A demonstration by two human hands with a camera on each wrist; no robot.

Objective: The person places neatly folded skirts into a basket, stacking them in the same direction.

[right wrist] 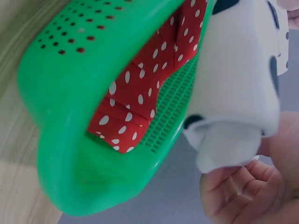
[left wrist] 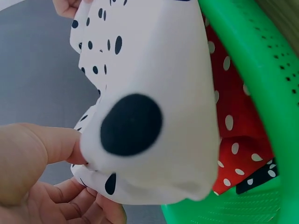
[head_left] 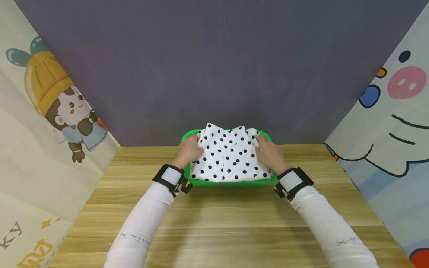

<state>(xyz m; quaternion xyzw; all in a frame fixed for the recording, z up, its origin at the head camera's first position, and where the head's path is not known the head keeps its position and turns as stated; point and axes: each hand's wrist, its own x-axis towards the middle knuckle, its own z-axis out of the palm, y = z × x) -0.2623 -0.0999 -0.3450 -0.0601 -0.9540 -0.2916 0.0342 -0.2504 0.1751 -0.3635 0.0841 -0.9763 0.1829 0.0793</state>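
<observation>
A folded white garment with black polka dots (head_left: 231, 154) is stretched between both hands over a green plastic basket (head_left: 231, 184). Its top edge rises in two points. My left hand (head_left: 188, 150) pinches the left side, thumb on top and fingers beneath, as the left wrist view shows. On the opposite side my right hand (head_left: 269, 152) grips the other edge between thumb and fingers. Below the garment, red cloth with white dots (right wrist: 140, 93) lies inside the basket. Beside it in the left wrist view is a bit of black cloth with white dots (left wrist: 257, 179).
The basket stands at the back of a wood-grain table (head_left: 228, 227), close to a dark grey wall (head_left: 221, 67). Cartoon-printed curtains hang at the left (head_left: 40, 156) and right (head_left: 382, 137). The basket's sides are perforated.
</observation>
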